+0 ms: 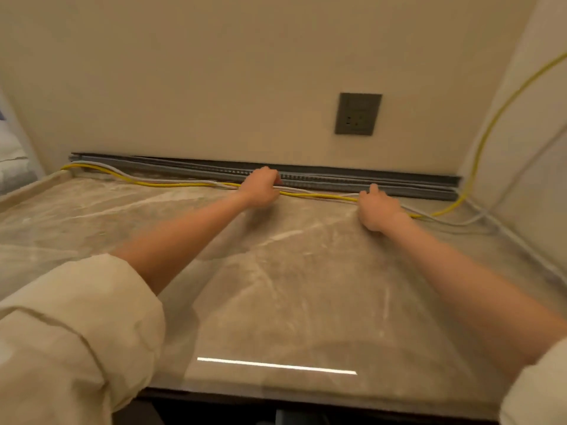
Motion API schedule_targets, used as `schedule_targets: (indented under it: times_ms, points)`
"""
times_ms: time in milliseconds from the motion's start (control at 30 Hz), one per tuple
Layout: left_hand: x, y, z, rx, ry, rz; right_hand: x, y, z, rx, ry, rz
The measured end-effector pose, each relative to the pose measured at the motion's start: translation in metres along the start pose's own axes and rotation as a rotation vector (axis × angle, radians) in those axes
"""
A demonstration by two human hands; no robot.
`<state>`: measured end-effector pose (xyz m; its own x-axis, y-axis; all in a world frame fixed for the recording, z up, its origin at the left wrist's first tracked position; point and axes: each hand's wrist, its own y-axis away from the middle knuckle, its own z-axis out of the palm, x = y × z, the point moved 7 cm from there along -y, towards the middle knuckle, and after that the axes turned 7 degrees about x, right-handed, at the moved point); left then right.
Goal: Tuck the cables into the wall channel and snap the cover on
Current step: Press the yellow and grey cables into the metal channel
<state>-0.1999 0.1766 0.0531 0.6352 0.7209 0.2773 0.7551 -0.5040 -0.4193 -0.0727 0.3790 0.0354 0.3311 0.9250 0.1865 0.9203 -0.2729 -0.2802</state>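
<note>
A long grey wall channel (337, 177) runs along the foot of the back wall, open, with a slotted side showing. A yellow cable (171, 184) and pale grey cables (122, 174) lie on the marble counter just in front of it. My left hand (260, 187) grips the cables near the channel's middle, fingers curled over them. Further right, my right hand (379, 210) holds the same cables against the counter, its fingers curled round them. A separate cover cannot be told apart from the channel.
The glossy marble counter (276, 286) spreads toward me. A dark grey wall socket (358, 114) sits above the channel at the right. The yellow cable climbs the right wall (497, 118); grey cables loop in the right corner (472, 222).
</note>
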Motion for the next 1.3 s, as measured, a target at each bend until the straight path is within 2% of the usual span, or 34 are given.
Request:
schedule_targets:
  times_ms: [200,333,433,567,700,800,867,1100,1300]
  points:
    - [0.078,-0.001,0.042,-0.074,0.018,0.233,0.077,0.030,0.005,0.093,-0.016,0.054]
    - [0.110,-0.008,0.059,-0.074,-0.027,0.315,0.109,0.033,0.012,0.005,-0.013,0.068]
    - [0.113,-0.014,0.065,-0.059,-0.104,0.329,0.120,0.030,0.020,-0.048,-0.052,0.077]
    - [0.106,-0.023,0.069,-0.052,-0.182,0.340,0.127,0.023,0.023,0.014,-0.109,0.099]
    - [0.093,-0.030,0.070,-0.025,-0.194,0.297,0.119,0.018,0.023,0.053,0.011,0.045]
    - [0.098,-0.030,0.070,-0.003,-0.331,0.369,0.119,0.013,0.015,0.084,0.103,0.041]
    - [0.103,-0.030,0.065,0.038,-0.400,0.434,0.124,0.006,0.007,0.113,0.118,0.052]
    - [0.116,-0.074,0.013,0.213,-0.397,0.495,0.141,-0.028,-0.016,0.245,0.097,0.055]
    - [0.112,-0.087,0.032,0.119,-0.421,0.465,0.144,-0.040,-0.007,0.257,0.129,0.085]
